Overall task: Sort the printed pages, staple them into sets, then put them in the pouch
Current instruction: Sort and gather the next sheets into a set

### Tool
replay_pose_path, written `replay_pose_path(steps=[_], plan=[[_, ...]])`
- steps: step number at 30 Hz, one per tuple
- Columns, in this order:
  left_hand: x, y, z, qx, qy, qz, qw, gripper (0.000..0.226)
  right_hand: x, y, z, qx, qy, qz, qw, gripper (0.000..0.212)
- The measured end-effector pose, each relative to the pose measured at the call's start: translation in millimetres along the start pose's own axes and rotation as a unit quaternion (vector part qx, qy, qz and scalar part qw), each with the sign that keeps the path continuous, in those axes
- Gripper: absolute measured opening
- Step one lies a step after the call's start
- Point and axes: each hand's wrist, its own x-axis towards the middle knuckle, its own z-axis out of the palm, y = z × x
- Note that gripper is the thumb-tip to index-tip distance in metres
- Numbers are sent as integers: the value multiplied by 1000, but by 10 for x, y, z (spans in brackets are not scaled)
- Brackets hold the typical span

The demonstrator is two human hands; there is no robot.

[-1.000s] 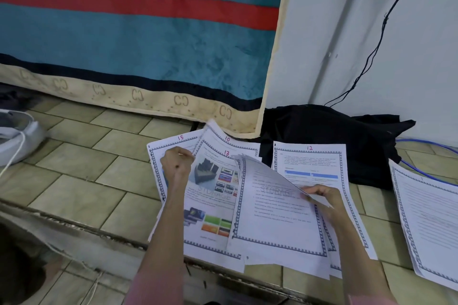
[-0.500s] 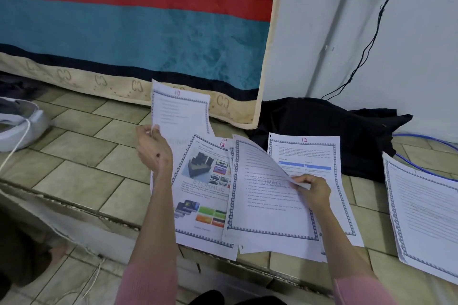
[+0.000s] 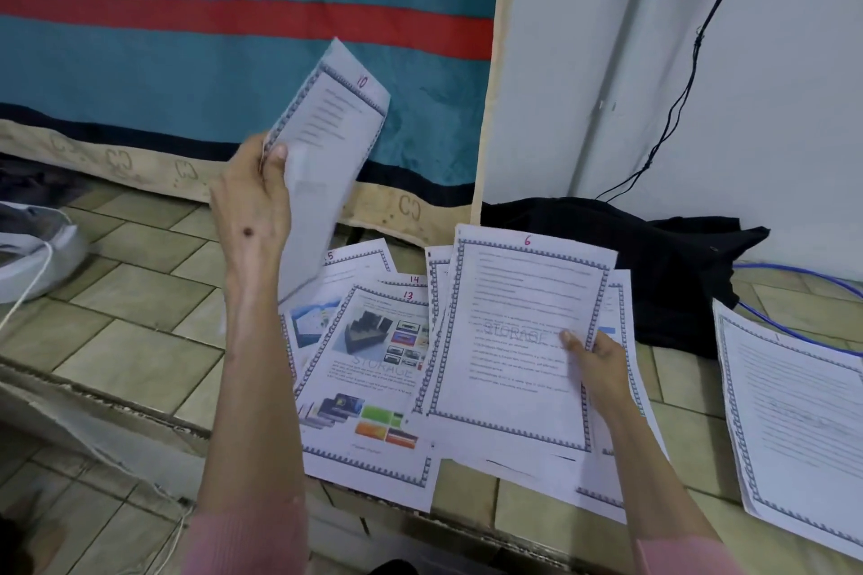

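Printed pages with blue patterned borders and pink handwritten numbers lie spread on a tiled ledge. My left hand (image 3: 254,196) pinches the page numbered 10 (image 3: 327,140) by its left edge and holds it up in the air, curved, over the left pile. Under it lie the colour page numbered 13 (image 3: 373,378), with pages 14 and 15 peeking out behind. My right hand (image 3: 595,360) grips the right edge of the page numbered 6 (image 3: 518,341), thumb on top, over more sheets. A separate page (image 3: 794,420) lies at the far right. No stapler or pouch is visible.
A teal blanket (image 3: 187,75) with a red stripe hangs behind. Black cloth (image 3: 654,257) lies against the white wall, with a black cable above and a blue cable (image 3: 794,275) at its right. A white object (image 3: 32,247) with a cord sits at the left. The ledge drops to lower tiles.
My left hand has lifted page 10 off the left pile and raised it. My right hand has brought page 6 flat to the top of the right pile.
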Motion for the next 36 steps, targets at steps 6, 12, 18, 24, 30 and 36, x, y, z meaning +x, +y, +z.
replay_pose_path(steps=[6,12,18,24,30,36], plan=[[123,-72,-318,7,-158,-107,982,25,48,-37,-41,9,24,31,999,52],[-142,-533,-88,2,-241,-272,932,33,-29,-186,-28,30,25,27,999,44],[-629,-1011,304,17,-321,-319,892,30,-33,-196,-51,19,4,54,998,37],[-979,-1001,494,-174,-341,-479,790,30,13,-174,65,16,-48,90,995,16],[-1125,-871,590,-135,-393,-439,796,37,-110,-149,613,-71,-159,66,983,36],[-1103,-902,505,-155,-303,-423,840,51,-232,-243,940,-63,-225,-8,972,38]])
